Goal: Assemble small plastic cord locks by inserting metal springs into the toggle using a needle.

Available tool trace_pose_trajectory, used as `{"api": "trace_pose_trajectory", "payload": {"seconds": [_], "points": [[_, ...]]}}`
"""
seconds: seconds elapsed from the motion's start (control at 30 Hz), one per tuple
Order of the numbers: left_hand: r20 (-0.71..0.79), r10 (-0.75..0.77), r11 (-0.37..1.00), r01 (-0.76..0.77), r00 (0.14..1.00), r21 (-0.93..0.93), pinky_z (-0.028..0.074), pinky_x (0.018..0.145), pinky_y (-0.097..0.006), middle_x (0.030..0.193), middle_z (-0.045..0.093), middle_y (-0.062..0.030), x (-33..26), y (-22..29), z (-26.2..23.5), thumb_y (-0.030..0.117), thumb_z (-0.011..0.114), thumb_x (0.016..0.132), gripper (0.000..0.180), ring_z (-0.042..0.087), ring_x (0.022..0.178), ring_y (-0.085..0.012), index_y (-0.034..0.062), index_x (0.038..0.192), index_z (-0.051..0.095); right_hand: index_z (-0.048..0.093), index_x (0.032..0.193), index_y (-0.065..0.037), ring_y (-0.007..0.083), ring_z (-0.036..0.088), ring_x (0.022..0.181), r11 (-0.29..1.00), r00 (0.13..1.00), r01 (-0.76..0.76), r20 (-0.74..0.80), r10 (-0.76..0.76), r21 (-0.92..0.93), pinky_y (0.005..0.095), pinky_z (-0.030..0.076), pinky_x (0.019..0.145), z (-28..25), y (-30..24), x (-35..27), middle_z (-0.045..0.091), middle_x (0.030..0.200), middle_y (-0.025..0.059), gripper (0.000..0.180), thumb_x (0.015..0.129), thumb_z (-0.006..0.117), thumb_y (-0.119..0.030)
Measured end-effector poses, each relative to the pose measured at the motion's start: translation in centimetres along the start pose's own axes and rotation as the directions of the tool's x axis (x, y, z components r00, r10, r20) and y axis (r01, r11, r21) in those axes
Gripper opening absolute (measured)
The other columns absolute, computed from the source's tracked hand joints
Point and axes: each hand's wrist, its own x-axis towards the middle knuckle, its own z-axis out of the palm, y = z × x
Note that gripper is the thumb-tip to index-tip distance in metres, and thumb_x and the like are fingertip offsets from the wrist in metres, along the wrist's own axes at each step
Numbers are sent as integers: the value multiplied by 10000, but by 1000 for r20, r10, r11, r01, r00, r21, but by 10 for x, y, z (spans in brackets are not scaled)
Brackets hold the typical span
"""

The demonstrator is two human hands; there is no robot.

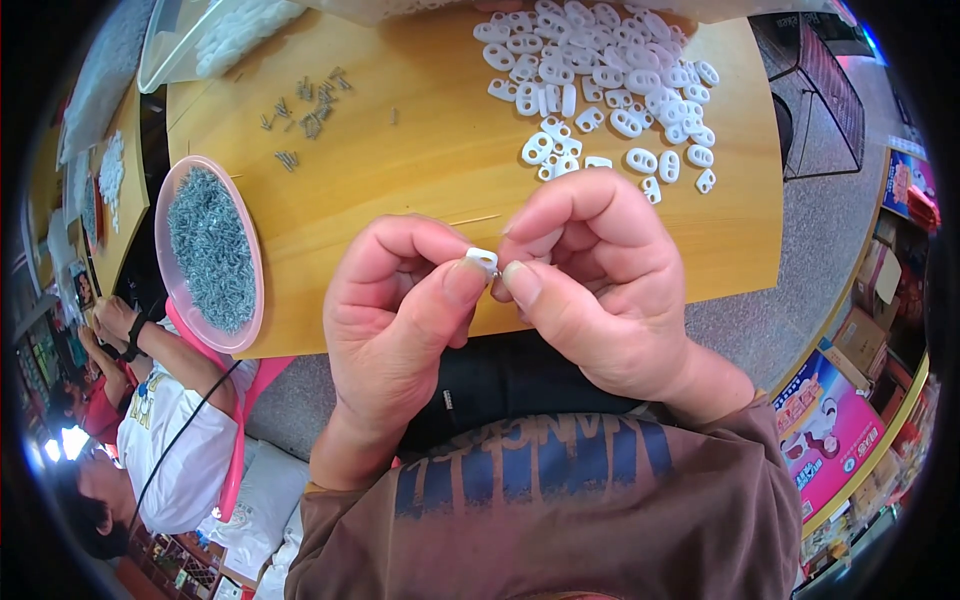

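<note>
Over the table's near edge, my left hand [405,305] pinches a small white plastic cord lock piece [482,260] between thumb and forefinger, its hole facing up. My right hand [600,285] is closed beside it, thumb and forefinger pinching what looks like a tiny metal spring [497,272] against the piece's right side; the fingertips mostly cover it. Beyond my hands lies a spread of white cord lock parts [610,75], some oval with two holes. Several loose springs [312,115] are scattered at the far left. A pink bowl [250,240] heaped with grey metal springs [212,250] stands at left.
A thin wooden stick [472,219] lies on the wooden table [400,175]. At the far left corner is a clear tub [155,60] of white parts. A person in a white shirt [185,440] sits at left by another table. Cartons [860,340] line the right side.
</note>
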Motion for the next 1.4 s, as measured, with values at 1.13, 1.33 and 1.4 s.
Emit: {"api": "trace_pose_trajectory", "payload": {"seconds": [1.13,1.33,1.4], "points": [[33,119,992,-120,992,35,469,543,-199,839,575,-108,-4,-6,-2,-27,539,809,114,564,621,-121,-18,917,503,424,1004,8,90,521,795,982,998,50,45,-42,-182,219,447,714,0,-1,-3,512,890,59,207,815,507,30],[9,76,995,-76,997,-67,462,537,-207,824,579,-105,-3,-6,-6,-13,543,811,125,558,603,-131,-15,928,501,432,1019,15,88,504,785,974,996,68,75,-52,-216,222,424,726,-1,0,-3,507,893,49,234,805,529,17],[9,79,994,-78,997,-75,459,532,-205,817,580,-101,-3,-6,-7,-12,544,811,125,556,598,-128,-15,927,499,444,1012,16,87,498,775,971,996,66,70,-51,-228,219,415,719,-1,-1,-3,505,896,46,228,802,535,14]]}}
